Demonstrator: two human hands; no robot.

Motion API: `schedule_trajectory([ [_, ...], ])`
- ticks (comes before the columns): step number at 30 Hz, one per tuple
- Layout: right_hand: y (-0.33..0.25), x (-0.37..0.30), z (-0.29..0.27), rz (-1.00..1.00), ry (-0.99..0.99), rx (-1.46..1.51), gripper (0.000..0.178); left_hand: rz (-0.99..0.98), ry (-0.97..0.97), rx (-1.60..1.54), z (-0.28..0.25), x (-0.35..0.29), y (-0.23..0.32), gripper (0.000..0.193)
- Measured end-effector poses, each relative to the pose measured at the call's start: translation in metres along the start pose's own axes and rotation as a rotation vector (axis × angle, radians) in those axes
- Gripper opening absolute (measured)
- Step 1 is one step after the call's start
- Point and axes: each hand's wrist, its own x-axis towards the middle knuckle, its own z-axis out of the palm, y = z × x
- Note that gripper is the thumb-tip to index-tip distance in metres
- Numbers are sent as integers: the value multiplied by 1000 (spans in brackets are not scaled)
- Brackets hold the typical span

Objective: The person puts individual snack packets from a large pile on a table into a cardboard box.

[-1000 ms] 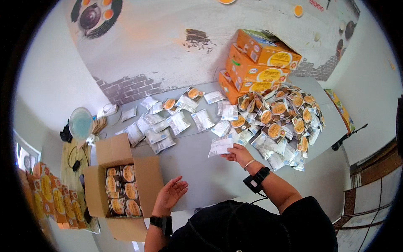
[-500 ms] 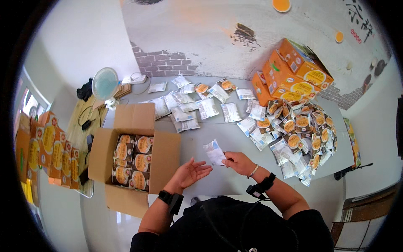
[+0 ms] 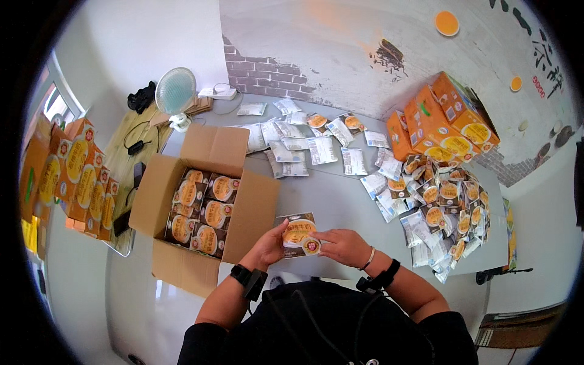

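Note:
A brown and orange sachet [image 3: 299, 232] is held up in front of me with its printed front showing. My left hand [image 3: 267, 246] grips its left edge, thumb on the front. At its right edge are the fingers of my right hand [image 3: 344, 247], closed on it. Just left of my left hand stands an open cardboard carton [image 3: 258, 210], its flaps folded out. Rows of matching sachets [image 3: 215, 214] lie inside it, fronts up.
A large heap of sachets [image 3: 449, 191] covers the table's right side, and more sachets [image 3: 321, 150] lie scattered along the back. Orange boxes [image 3: 441, 125] are stacked at the back right, with other orange boxes [image 3: 76, 167] at far left. A small fan [image 3: 176, 91] stands behind the carton.
The sachet has turned from its pale back to its printed front. My left hand, open before, has closed on its left edge. The whole view has shifted slightly.

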Motion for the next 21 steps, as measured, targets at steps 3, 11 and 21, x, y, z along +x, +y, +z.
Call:
schedule_trajectory([
  [3,0,2,8,-21,71,-3,15,36,3,-35,-8,1,-1,44],
  [11,0,14,15,-21,114,-9,11,194,81,2,-3,-13,7,34],
  [21,-9,29,22,17,156,22,6,369,175,-46,-31,-43,28,34],
])
